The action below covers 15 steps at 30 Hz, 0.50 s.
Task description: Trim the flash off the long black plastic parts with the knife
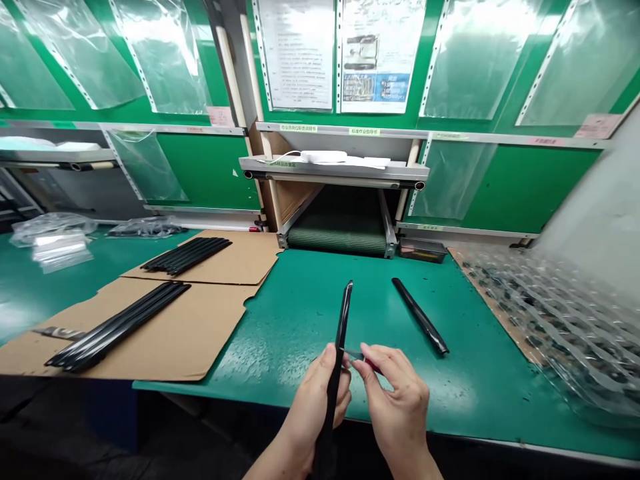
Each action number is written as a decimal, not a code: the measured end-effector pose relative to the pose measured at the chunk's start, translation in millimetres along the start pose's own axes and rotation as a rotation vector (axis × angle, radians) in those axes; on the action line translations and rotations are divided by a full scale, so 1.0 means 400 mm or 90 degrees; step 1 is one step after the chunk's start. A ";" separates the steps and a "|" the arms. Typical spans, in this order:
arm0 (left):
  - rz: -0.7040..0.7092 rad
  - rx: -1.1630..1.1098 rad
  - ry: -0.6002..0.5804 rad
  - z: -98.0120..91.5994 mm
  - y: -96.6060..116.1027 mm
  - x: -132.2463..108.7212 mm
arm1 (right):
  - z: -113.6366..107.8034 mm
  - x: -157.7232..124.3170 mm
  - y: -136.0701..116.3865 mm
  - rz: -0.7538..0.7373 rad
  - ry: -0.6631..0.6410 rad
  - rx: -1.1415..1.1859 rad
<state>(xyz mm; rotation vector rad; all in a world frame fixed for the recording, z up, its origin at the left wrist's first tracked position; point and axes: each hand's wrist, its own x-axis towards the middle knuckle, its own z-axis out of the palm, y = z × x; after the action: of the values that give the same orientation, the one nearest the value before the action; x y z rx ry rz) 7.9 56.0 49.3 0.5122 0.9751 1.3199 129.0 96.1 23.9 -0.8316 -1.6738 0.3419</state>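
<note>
Left hand [310,400] closed around upright glossy black strip [341,333]; right hand [395,400] pinching red-handled tool [373,365], metal tip at strip; second strip [420,317] lying on green mat [285,320].

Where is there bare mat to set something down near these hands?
Bare green mat lies between the loose black strip and the bubble wrap, and also between the cardboard sheet and the left hand. It's crowded on the cardboard, with rows of black strips, and where the red-handled tool in the right hand meets the held black strip.
</note>
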 end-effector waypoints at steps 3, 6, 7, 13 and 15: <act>-0.011 0.028 -0.027 0.008 0.003 -0.017 | -0.002 0.032 0.013 0.007 0.014 -0.011; -0.027 0.045 -0.035 0.011 0.000 -0.032 | -0.007 0.060 0.027 0.013 0.031 -0.024; -0.031 0.047 -0.034 0.012 -0.002 -0.035 | -0.009 0.069 0.032 0.017 0.037 -0.026; -0.052 0.067 -0.066 0.012 -0.008 -0.050 | -0.019 0.118 0.059 0.033 0.075 -0.046; -0.059 0.081 -0.080 0.006 -0.014 -0.054 | -0.024 0.129 0.073 0.063 0.097 -0.063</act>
<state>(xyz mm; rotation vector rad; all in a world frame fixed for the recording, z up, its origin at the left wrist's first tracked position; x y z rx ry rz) 14.2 34.7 52.5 0.6330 0.9714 1.1345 144.3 149.8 45.8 -0.9920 -1.5203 0.2578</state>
